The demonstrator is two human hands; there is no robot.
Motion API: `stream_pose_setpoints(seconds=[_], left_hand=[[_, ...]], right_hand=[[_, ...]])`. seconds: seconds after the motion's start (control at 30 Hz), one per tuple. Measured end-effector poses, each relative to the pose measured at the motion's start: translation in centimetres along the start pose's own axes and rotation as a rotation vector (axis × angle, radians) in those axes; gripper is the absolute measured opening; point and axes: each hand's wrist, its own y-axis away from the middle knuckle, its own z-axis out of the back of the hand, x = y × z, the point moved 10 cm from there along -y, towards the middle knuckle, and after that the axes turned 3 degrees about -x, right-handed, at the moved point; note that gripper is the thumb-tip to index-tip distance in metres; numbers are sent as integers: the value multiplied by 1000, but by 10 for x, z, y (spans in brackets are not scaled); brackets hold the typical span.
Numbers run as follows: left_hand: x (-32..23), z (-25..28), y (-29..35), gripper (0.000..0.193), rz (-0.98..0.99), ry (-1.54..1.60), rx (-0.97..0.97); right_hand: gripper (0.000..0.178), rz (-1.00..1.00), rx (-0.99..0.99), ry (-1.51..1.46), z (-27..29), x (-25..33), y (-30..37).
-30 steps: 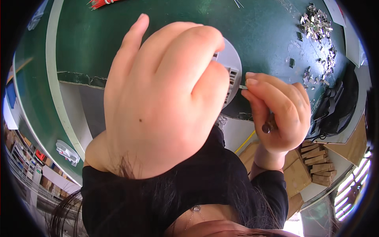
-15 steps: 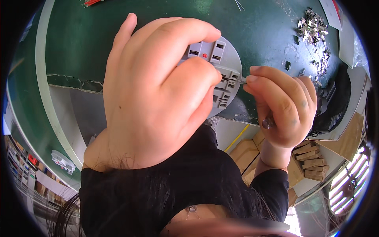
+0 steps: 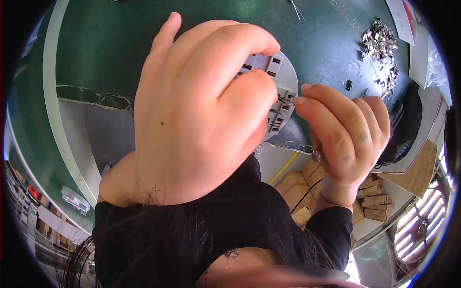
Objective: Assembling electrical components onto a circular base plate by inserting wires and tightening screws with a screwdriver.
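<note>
My left hand (image 3: 206,105) is bent over a round grey plastic part (image 3: 289,67) with rectangular slots, gripping it and hiding most of it. Its curled index finger and thumb come down near the slotted blocks on the part's right side. At that edge, a thin metal piece (image 3: 289,100) shows between the two hands. My right hand (image 3: 348,132) has thumb and index finger pinched on the metal piece's outer end. A small rounded translucent knob (image 3: 317,156) pokes out under the right hand's curled fingers; the rest of it is hidden.
Small shiny metal clips (image 3: 380,43) lie heaped on the green table (image 3: 326,29) at the far right. Thin wire leads (image 3: 296,9) are at the far edge. A black mesh bag (image 3: 406,129) sits right of my right hand, with cardboard boxes (image 3: 290,187) below the table.
My left hand and the grey part have shifted slightly right in view. The right fingertips are closer to the part, so less of the thin metal piece shows. The red dot is now covered.
</note>
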Motion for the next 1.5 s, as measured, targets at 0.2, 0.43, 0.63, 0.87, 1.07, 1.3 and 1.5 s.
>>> stream_pose_setpoints(seconds=[0.2, 0.43, 0.63, 0.87, 1.07, 1.3, 1.5], left_hand=[[0, 0, 2, 21, -1, 2, -11], [-1, -9, -3, 19, -36, 39, 6], [2, -10, -1, 18, -98, 34, 43], [4, -15, 1, 19, -78, 56, 35], [3, -13, 4, 20, -42, 38, 9], [1, -17, 5, 22, -43, 24, -18], [3, -17, 8, 22, -44, 50, -59]], right_hand=[[26, 8, 74, 118, -3, 8, -4], [23, -228, 339, 327, -16, 19, -8], [10, -410, 157, 75, 2, -24, 33], [23, -604, -41, 255, 15, -82, 57], [18, -606, -141, -284, 6, -48, 48], [18, -893, -315, -506, -13, -43, 61], [16, -688, -251, -437, -10, -30, 51]])
